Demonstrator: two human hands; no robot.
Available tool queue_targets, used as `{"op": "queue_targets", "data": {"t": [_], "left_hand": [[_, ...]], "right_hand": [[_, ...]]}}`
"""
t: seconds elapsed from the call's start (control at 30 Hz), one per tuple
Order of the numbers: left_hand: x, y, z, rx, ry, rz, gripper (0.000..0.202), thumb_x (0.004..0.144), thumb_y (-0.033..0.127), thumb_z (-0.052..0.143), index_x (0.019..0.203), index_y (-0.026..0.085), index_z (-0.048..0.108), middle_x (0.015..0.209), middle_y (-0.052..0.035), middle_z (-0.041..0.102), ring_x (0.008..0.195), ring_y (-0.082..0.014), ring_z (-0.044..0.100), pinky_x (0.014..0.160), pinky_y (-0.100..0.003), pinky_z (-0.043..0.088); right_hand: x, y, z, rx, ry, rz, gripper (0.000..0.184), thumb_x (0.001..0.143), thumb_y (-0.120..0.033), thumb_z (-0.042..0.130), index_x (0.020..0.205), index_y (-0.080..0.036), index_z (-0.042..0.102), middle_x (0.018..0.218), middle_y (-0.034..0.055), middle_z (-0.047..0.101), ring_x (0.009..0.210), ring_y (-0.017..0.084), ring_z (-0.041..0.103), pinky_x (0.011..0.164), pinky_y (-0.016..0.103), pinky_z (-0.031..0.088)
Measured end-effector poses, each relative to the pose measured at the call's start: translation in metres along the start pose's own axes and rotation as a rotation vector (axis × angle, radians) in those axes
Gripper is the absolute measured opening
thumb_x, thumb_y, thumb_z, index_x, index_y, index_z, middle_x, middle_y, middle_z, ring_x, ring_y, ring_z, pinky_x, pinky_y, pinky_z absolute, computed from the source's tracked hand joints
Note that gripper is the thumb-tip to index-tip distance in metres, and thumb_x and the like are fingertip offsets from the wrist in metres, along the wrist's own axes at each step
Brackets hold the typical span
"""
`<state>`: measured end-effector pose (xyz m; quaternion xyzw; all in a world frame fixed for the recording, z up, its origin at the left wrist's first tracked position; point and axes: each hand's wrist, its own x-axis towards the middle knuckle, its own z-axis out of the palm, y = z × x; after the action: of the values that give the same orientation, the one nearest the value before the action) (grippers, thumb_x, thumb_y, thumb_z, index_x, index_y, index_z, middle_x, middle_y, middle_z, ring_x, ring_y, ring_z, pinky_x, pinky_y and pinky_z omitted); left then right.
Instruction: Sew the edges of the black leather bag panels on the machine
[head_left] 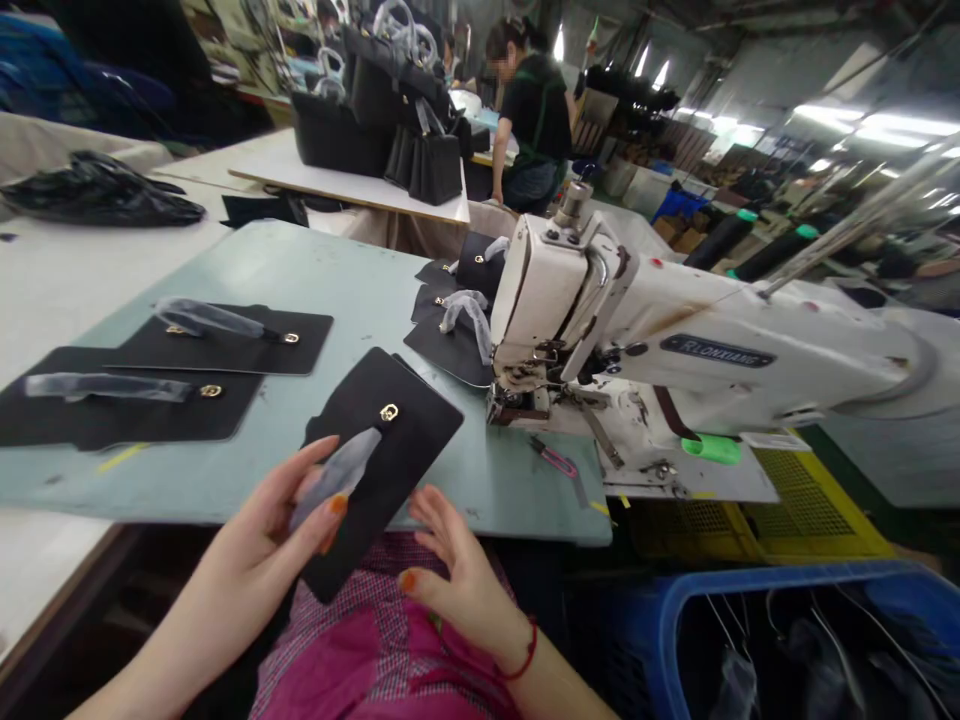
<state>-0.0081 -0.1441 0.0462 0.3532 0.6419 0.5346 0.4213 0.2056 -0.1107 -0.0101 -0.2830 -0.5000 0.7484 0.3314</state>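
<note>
A black bag panel [397,440] with a gold ring fitting hangs tilted over the table's front edge. My left hand [292,530] is closed around its plastic-wrapped handle [345,470]. Just right of the panel's lower edge, my right hand [457,570] has its fingers apart and holds nothing; whether a fingertip touches the edge I cannot tell. Two similar black panels [300,345] with wrapped handles overlap on the left of the pale green table board [367,275]. More black panels [442,340] lie beside the sewing machine.
The white sewing machine [637,290] stands on the right. Pink thread snips [555,458] lie before it. A blue basket [660,620] with handle pieces sits lower right. Finished-looking black bags [337,130] stand on a board [300,175] behind; a co-worker [532,120] bends beyond.
</note>
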Motion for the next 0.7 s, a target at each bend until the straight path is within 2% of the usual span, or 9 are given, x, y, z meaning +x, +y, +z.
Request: {"op": "queue_targets", "data": {"t": [0.07,0.17,0.23,0.33,0.37,0.43,0.53,0.6,0.7], "left_hand": [[-0.007,0.010,0.006,-0.030,-0.044,0.001,0.070,0.075,0.038,0.076,0.140,0.030,0.051,0.128,-0.0070,0.065,0.110,-0.0266,0.064,0.081,-0.025,0.057],[-0.010,0.013,0.010,-0.109,-0.118,0.033,0.073,0.081,0.039,0.070,0.147,0.031,0.039,0.129,-0.0093,0.064,0.112,-0.0283,0.064,0.090,-0.035,0.057],[-0.008,0.003,0.006,-0.098,-0.127,0.081,0.078,0.082,0.038,0.069,0.150,0.031,0.033,0.131,-0.0103,0.062,0.118,-0.0300,0.061,0.099,-0.041,0.052],[-0.011,-0.028,-0.001,0.051,0.009,0.130,0.083,0.079,0.038,0.073,0.151,0.031,0.031,0.145,-0.0097,0.051,0.135,-0.0317,0.045,0.112,-0.049,0.038],[-0.013,-0.041,-0.001,0.087,0.042,0.096,0.081,0.078,0.039,0.073,0.148,0.030,0.035,0.148,-0.0093,0.047,0.138,-0.0317,0.041,0.115,-0.050,0.034],[-0.022,-0.061,0.003,0.072,0.031,-0.072,0.073,0.076,0.042,0.074,0.141,0.026,0.046,0.151,-0.0094,0.044,0.142,-0.0317,0.037,0.118,-0.050,0.029],[-0.033,-0.069,0.021,-0.126,-0.032,-0.368,0.062,0.074,0.042,0.077,0.130,0.022,0.058,0.148,-0.0097,0.049,0.141,-0.0296,0.039,0.120,-0.044,0.026],[-0.033,-0.061,0.037,-0.325,-0.054,-0.517,0.055,0.075,0.038,0.077,0.125,0.021,0.062,0.136,-0.0113,0.061,0.132,-0.0299,0.051,0.113,-0.042,0.039],[-0.023,-0.041,0.060,-0.596,-0.036,-0.631,0.035,0.079,0.027,0.073,0.112,0.015,0.067,0.103,-0.0129,0.075,0.096,-0.0269,0.072,0.084,-0.035,0.060]], "right_hand": [[0.004,0.007,0.015,-0.033,-0.011,0.006,0.078,0.081,-0.036,0.076,0.146,-0.025,0.035,0.145,0.0116,0.050,0.130,0.025,0.052,0.109,0.045,0.041],[0.013,0.012,0.026,-0.007,0.096,-0.041,0.049,0.088,-0.031,0.066,0.133,-0.021,0.052,0.133,0.0090,0.061,0.121,0.023,0.059,0.105,0.041,0.046],[0.018,0.009,0.022,-0.004,0.131,-0.044,0.037,0.089,-0.030,0.064,0.124,-0.020,0.060,0.127,0.0077,0.064,0.118,0.023,0.060,0.105,0.040,0.046],[0.026,-0.005,0.007,0.005,0.162,-0.017,0.032,0.089,-0.031,0.064,0.119,-0.020,0.064,0.118,0.0064,0.068,0.111,0.023,0.063,0.100,0.039,0.049],[0.028,-0.011,0.002,-0.002,0.190,-0.021,0.032,0.088,-0.031,0.064,0.118,-0.020,0.064,0.117,0.0060,0.069,0.110,0.023,0.064,0.099,0.039,0.050],[0.033,-0.023,-0.004,-0.010,0.220,-0.025,0.031,0.088,-0.031,0.064,0.117,-0.020,0.065,0.114,0.0050,0.070,0.105,0.021,0.065,0.097,0.037,0.051],[0.040,-0.037,-0.002,0.051,0.165,0.024,0.030,0.087,-0.029,0.064,0.116,-0.020,0.066,0.106,0.0033,0.072,0.092,0.019,0.068,0.087,0.033,0.055],[0.043,-0.041,0.006,0.136,0.132,0.077,0.031,0.085,-0.028,0.064,0.115,-0.021,0.066,0.102,0.0025,0.073,0.088,0.018,0.069,0.080,0.031,0.056],[0.040,-0.045,0.013,0.254,0.124,0.121,0.032,0.084,-0.027,0.065,0.115,-0.020,0.067,0.101,0.0033,0.073,0.086,0.017,0.069,0.077,0.029,0.057]]}}
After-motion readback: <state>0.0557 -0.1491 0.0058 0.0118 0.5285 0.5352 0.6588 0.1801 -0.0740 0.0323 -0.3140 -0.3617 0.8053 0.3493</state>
